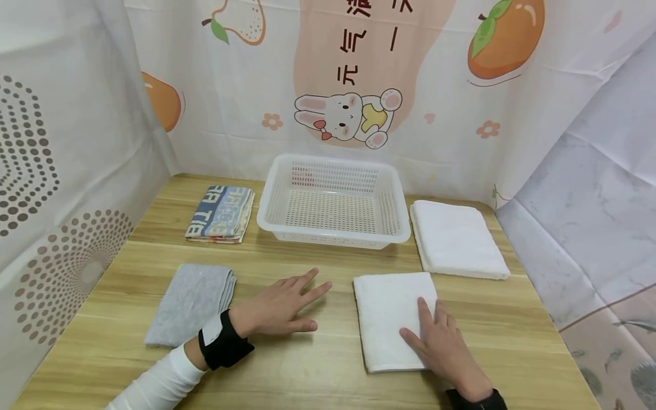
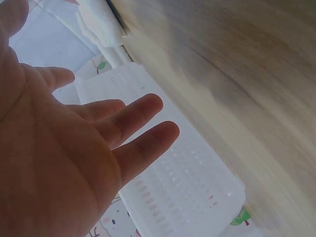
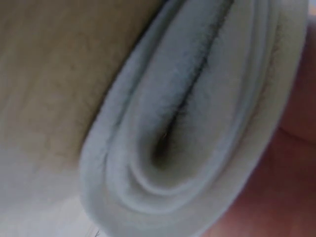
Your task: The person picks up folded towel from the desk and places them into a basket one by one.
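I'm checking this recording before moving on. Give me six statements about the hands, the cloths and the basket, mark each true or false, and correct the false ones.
1. The right hand touches the nearer white towel. True.
2. The white basket stands between the patterned cloth and the farther white towel. True.
3. The left hand grips the white basket. False: its fingers are spread and hold nothing.
4. The patterned cloth lies inside the white basket. False: it lies on the table, left of the basket.
5. The gray cloth lies nearer the person than the patterned cloth. True.
6. The nearer white towel is spread out unfolded. False: the right wrist view shows its folded layers.
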`<control>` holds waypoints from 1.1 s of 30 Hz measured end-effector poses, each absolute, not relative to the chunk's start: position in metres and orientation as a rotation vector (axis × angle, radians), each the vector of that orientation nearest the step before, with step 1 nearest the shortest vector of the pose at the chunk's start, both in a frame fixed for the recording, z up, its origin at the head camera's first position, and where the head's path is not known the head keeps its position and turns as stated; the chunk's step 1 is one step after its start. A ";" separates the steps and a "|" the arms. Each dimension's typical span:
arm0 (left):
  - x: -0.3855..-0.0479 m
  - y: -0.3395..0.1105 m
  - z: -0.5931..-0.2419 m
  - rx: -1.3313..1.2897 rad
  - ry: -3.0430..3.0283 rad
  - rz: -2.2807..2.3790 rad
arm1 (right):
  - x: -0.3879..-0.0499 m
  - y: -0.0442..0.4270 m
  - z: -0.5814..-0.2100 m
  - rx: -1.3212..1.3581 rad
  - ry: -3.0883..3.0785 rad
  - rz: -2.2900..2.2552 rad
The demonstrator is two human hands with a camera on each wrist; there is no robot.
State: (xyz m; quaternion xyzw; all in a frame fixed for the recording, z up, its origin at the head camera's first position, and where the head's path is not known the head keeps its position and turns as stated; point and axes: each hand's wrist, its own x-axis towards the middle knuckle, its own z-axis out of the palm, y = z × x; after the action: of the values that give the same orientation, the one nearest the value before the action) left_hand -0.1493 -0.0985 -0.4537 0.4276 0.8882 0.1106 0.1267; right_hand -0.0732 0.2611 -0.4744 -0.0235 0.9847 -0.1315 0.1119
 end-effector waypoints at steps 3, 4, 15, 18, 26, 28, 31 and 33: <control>-0.150 -0.098 -0.454 1.237 2.585 0.312 | -0.074 0.260 -0.474 -0.073 2.897 -0.382; -0.150 -0.098 -0.454 1.235 2.584 0.312 | -0.074 0.260 -0.474 -0.073 2.895 -0.383; -0.150 -0.098 -0.456 1.222 2.575 0.339 | -0.074 0.254 -0.471 -0.087 2.880 -0.397; -0.150 -0.098 -0.456 1.216 2.573 0.344 | -0.074 0.254 -0.471 -0.081 2.877 -0.404; -0.153 -0.099 -0.454 1.184 2.567 0.375 | -0.080 0.249 -0.471 -0.107 2.913 -0.418; -0.153 -0.099 -0.454 1.184 2.572 0.371 | -0.081 0.247 -0.470 -0.110 2.918 -0.420; -0.152 -0.098 -0.454 1.176 2.563 0.361 | -0.080 0.246 -0.471 -0.116 2.924 -0.414; -0.151 -0.097 -0.455 1.166 2.553 0.357 | -0.078 0.246 -0.472 -0.114 2.924 -0.408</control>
State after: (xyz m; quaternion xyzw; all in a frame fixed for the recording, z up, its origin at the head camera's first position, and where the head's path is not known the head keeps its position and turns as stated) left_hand -0.1506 -0.0965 -0.4547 0.4073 0.8913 0.1247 0.1555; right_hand -0.0782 0.2464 -0.4717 -0.0386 0.9853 -0.1375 0.0936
